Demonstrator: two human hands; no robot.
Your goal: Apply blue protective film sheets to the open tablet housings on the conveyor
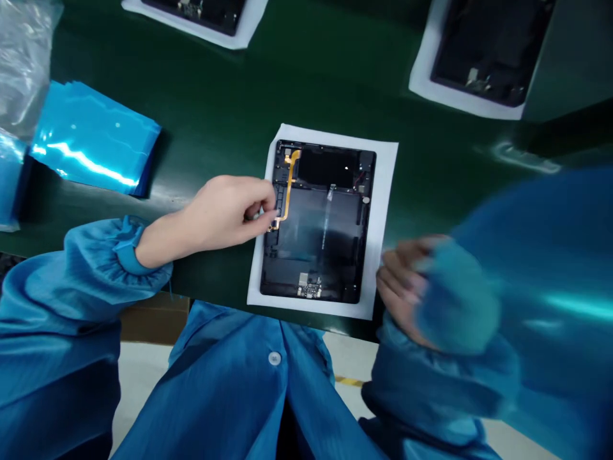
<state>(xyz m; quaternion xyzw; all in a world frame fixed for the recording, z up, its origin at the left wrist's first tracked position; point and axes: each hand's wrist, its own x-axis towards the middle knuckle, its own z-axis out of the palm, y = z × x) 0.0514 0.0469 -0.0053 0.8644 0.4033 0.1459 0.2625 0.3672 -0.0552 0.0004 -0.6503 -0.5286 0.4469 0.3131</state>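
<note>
An opened tablet housing lies on a white sheet in front of me, its inside facing up. A gold flex cable runs down its left side. My left hand is at the housing's left edge, with thumb and forefinger pinched beside the cable's lower end. Whether anything is between those fingertips is hidden. Right of the housing, my right hand is closed on a translucent blue film. That film is blurred by motion and spreads out to the right, partly covering the hand.
A stack of blue film sheets lies on the green table at left, beside a clear plastic bag. Two more tablet housings, one at top and one at upper right, rest on white sheets.
</note>
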